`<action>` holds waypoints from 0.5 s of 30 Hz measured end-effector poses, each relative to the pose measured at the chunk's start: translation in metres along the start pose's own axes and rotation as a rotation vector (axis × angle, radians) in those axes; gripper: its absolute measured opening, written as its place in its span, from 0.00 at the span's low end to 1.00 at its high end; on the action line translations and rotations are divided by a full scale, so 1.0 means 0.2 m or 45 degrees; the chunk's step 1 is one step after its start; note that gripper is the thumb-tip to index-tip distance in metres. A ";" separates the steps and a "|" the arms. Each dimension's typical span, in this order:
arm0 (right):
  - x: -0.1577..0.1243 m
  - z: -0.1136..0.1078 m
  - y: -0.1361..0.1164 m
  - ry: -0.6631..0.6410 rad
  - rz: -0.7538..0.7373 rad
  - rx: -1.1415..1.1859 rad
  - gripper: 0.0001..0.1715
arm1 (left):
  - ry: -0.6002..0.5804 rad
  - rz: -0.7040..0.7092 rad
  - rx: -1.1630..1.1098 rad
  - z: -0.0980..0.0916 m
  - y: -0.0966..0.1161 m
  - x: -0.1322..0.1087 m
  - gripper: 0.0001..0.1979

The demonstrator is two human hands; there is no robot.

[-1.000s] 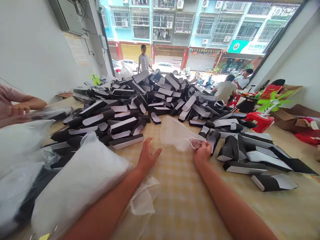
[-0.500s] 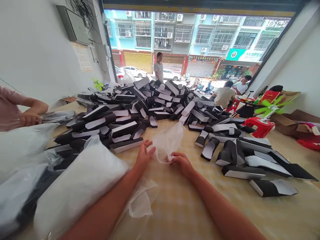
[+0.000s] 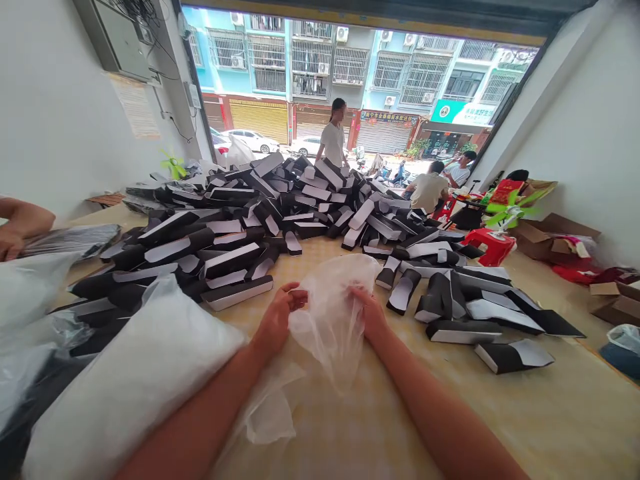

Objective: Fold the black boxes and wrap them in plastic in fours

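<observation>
White translucent film forms the bag (image 3: 333, 327) over the checked tabletop (image 3: 360, 440), before a heap of black-and-white pieces (image 3: 316, 193). The right hand (image 3: 373, 312) pinches it in its grip; the left hand (image 3: 276, 319) curls at the opposite edge, whether grasping I cannot tell.

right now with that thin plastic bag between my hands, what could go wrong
The thin translucent plastic bag looks flimsy, so a hard pull by the left hand or right hand might tear it.

The loose plastic bag lies right by the left forearm, which could drag or crumple it.

The pile of black-and-white folded pieces is heaped unevenly, so a bump might make some slide.
</observation>
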State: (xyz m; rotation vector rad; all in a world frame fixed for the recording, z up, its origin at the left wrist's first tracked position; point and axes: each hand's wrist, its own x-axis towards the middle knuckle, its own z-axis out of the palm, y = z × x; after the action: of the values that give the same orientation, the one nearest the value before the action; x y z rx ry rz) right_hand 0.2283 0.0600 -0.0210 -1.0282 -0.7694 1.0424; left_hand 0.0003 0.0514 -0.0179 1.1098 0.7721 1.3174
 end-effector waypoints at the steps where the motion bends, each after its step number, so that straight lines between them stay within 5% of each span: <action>1: 0.00 0.00 -0.01 -0.034 0.078 0.055 0.17 | 0.135 -0.073 -0.103 0.00 0.00 0.02 0.19; 4: -0.02 0.00 -0.04 -0.190 0.311 0.262 0.19 | 0.349 -0.219 -0.182 0.00 -0.02 0.05 0.20; 8: -0.08 0.02 -0.06 -0.407 0.453 0.240 0.21 | 0.000 -0.280 -0.067 0.03 -0.01 0.02 0.22; 10: -0.09 0.03 -0.06 -0.452 0.477 0.179 0.19 | -0.024 -0.262 -0.054 0.05 0.00 0.00 0.21; 15: -0.03 0.02 0.00 -0.091 0.235 0.095 0.20 | 0.244 -0.127 -0.078 0.02 0.02 -0.01 0.30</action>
State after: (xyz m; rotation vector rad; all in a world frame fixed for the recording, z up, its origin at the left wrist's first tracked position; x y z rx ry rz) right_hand 0.2237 0.0552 -0.0197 -1.0159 -0.6975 1.2626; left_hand 0.0027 0.0490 -0.0124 0.8939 0.9103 1.3662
